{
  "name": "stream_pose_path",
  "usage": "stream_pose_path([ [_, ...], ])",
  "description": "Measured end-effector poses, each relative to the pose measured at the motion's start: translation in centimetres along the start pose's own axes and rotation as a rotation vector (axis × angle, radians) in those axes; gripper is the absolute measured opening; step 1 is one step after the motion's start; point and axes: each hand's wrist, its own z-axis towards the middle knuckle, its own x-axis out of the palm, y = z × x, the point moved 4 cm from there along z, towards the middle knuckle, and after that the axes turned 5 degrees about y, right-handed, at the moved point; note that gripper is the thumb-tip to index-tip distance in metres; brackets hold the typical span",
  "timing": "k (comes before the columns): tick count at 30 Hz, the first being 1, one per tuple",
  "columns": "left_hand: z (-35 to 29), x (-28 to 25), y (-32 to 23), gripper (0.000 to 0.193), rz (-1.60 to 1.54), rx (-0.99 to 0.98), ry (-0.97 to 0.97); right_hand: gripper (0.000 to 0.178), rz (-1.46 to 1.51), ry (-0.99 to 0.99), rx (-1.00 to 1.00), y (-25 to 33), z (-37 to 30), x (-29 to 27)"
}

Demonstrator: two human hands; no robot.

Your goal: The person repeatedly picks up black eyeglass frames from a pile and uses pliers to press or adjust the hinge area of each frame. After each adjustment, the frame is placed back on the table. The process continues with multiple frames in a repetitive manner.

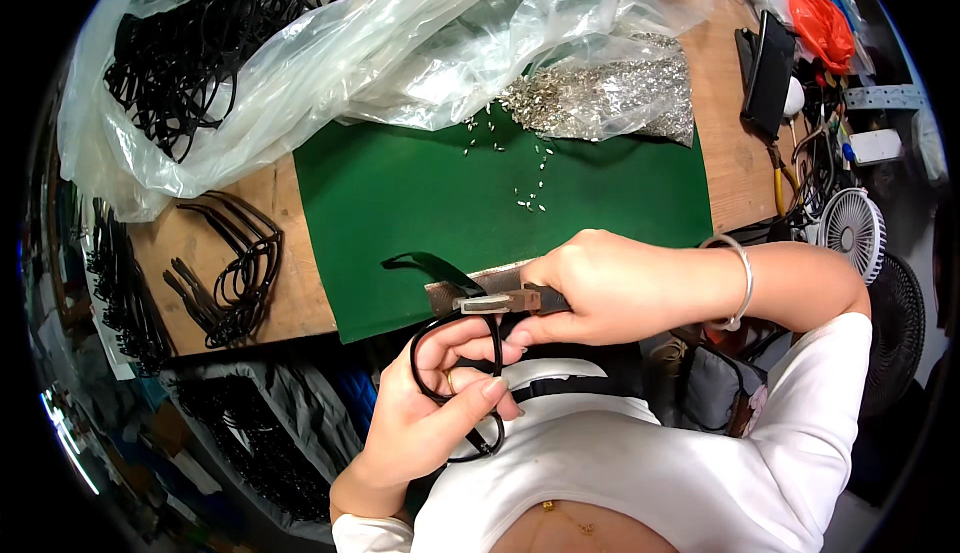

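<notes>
My left hand (425, 418) grips a pair of black eyeglass frames (498, 348) near the table's front edge, fingers curled around the rims. One dark temple arm (428, 262) sticks out over the green mat (420, 203). In my closed right hand (595, 288) is a pair of pliers (500, 302), the metal jaws lying at the corner of the frames. Whether the jaws bite on a part is too small to tell. Beyond the hands, several tiny silvery pieces (540, 165) are scattered on the mat, below a clear plastic bag (600, 103) with a heap of them.
A large plastic bag (330, 73) of black frames (190, 63) covers the far left. More black frames (240, 268) lie stacked on the wooden table (310, 303). At right are a black phone (768, 78), yellow-handled pliers (780, 183), cables, a red bag (820, 25) and a white fan (852, 233).
</notes>
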Motion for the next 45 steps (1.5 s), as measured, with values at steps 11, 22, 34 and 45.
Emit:
stream_pose_path([
  [11, 0.0, -0.5, -1.2, 0.048, -0.05, 0.004, -0.031, 0.029, 0.012, -0.315, -0.127, -3.6, 1.0, -0.4],
  [22, 1.3, -7.4, -4.7, 0.041, 0.576, 0.278, -0.45, 0.025, 0.119, -0.475, 0.049, -4.2, 2.4, -0.3],
  [34, -3.6, -14.9, -9.6, 0.049, 1.791, 0.278, -1.044, 0.023, 0.108, -0.477, 0.091, -3.5, 2.6, 0.5],
  [45, -7.9, -15.0, -3.6, 0.02, 1.825, 0.283, -1.109, 0.021, 0.045, -0.487, 0.102, -2.4, 3.1, 0.7],
])
